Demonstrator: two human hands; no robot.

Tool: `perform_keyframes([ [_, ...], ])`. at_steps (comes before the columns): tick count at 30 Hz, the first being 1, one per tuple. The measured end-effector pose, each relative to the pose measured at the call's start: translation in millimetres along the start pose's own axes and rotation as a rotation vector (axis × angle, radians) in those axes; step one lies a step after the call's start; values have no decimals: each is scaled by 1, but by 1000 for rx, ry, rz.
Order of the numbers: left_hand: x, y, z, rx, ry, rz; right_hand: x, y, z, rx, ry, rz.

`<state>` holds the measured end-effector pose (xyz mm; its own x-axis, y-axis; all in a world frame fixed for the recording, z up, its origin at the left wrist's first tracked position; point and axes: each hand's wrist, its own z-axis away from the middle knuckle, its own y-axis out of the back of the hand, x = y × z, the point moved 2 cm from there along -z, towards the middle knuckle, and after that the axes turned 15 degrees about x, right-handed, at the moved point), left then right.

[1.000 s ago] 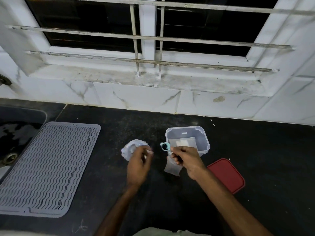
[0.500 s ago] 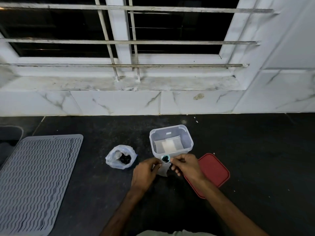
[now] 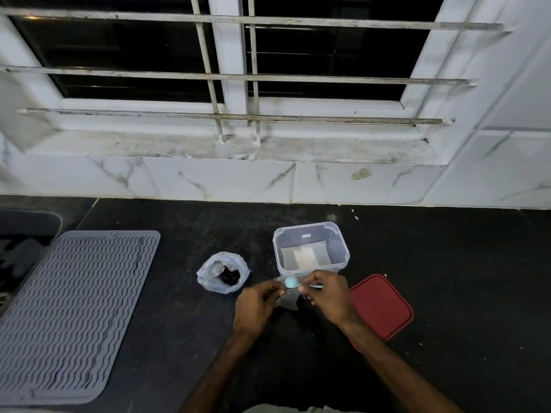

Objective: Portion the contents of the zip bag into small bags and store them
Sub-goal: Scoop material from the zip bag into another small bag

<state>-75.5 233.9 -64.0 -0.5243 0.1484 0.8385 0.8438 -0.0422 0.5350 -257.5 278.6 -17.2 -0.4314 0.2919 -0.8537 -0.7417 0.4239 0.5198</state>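
A small clear bag (image 3: 288, 300) hangs between my hands above the black counter. My left hand (image 3: 256, 305) pinches its left top edge. My right hand (image 3: 326, 296) pinches the right top edge and also holds a light blue spoon (image 3: 291, 282) whose bowl sits over the bag's mouth. The open zip bag (image 3: 222, 272) with dark contents lies on the counter to the left, apart from both hands. A clear plastic container (image 3: 310, 248) stands just behind my hands with flat small bags lying in it.
A red lid (image 3: 383, 305) lies on the counter right of my right hand. A grey ribbed drying mat (image 3: 71, 311) covers the left side, with a sink edge (image 3: 29, 222) beyond it. White marble tiles and a barred window rise behind.
My left hand left the zip bag and moved right to take the small bag's edge. The spoon came over the bag's mouth. The camera shifted.
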Motion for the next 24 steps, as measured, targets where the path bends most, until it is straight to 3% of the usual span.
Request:
perform_keyframes([
  [13,5,2,3,-50,49,86,7,-5,0,-19,-247,-209],
  [18,7,13,11,-53,54,141,-4,0,1,11,-241,-256],
  [20,5,24,16,39,89,166,-16,-2,3,30,-167,-228],
  [22,-1,42,22,289,223,229,-33,-14,8,-28,-97,-190],
  [24,-14,60,26,578,468,278,-47,-35,12,-105,-27,-148],
])
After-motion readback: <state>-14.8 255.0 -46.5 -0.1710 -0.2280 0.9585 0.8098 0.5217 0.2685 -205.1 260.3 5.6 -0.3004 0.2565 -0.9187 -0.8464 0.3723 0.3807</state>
